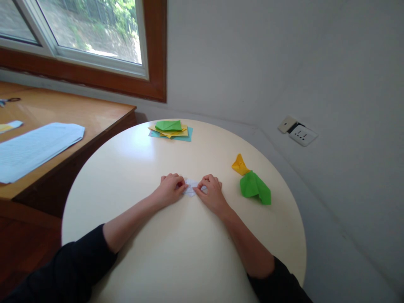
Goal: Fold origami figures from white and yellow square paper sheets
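Along the far side, a pale wall (221, 54) is seen, and before it the middle of the scene is filled by a round white table (176, 248). Over on the far left, a brown-framed window (94, 29) is set, with a wooden desk (69, 101) placed below it, left of the table. On that desk, large white sheets (41, 145) are laid. And to the centre of the action: from the near side, with dark sleeves (85, 256) pushed back, the left hand (172, 188) and the right hand (211, 191) are brought close together, just apart, over the tabletop. At the table's far edge, a coloured paper stack (189, 135) is topped by a green piece. Over to the right, a green folded paper (254, 187) is left lying, beyond the right hand. On the wall at far right, a white socket (303, 134) is mounted. Between the two hands, low to the table, a small white paper (190, 189) is pinched, its left side by the left fingertips, its right by the right. Smallest of all, a yellow folded paper (240, 165) is seen, set against the green one's far side.
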Demonstrator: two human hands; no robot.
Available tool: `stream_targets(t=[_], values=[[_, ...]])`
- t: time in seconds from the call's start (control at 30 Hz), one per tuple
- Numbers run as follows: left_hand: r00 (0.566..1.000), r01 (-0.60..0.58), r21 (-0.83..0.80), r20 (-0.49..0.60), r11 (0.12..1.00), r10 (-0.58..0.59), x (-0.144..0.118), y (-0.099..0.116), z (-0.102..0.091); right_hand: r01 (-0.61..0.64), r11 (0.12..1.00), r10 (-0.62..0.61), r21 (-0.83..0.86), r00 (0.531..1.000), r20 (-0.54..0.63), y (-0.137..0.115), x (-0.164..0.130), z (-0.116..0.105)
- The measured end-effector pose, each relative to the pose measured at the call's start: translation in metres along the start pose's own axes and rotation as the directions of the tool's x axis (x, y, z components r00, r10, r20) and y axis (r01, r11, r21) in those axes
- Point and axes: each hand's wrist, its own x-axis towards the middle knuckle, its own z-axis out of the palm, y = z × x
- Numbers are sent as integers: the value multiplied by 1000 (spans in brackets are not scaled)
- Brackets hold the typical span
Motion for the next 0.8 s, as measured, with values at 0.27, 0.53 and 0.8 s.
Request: stream_targets(t=[0.27,0.53,0.8], values=[[1000,-21,10,-5,1000,21,1,-4,2,-26,1000,26,10,999,22,-2,1,-3],[1000,-21,11,-1,1000,22,0,-3,2,-26,1000,26,-6,999,26,-2,1,-4],[1000,-19,8,11,1000,19,0,-1,0,-44,999,44,-17,999,3,-1,1,-4]])
